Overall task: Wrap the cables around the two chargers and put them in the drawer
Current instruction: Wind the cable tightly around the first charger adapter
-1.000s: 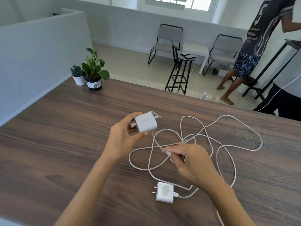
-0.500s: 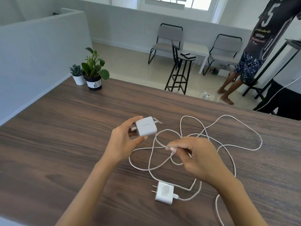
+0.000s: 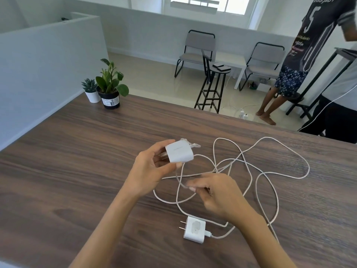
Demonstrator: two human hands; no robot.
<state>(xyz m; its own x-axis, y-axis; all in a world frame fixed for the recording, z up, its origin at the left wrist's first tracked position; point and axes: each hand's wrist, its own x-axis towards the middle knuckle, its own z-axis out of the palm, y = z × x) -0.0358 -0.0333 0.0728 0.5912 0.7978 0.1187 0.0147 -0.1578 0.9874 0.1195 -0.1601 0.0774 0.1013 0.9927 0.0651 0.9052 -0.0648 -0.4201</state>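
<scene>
Head view: right hand (image 3: 218, 196) lowered since 0.5 s ago, drawing thin white braided cable (image 3: 270, 175) down frame centre; fingertips pinched on cable. Left hand (image 3: 152, 169), above centre, curled around white square charger block (image 3: 179, 153), raised off dark wood-grain tabletop (image 3: 77, 161). Second white charger with two metal prongs (image 3: 194, 229) flat at lower centre, cable loops sprawled right.
</scene>
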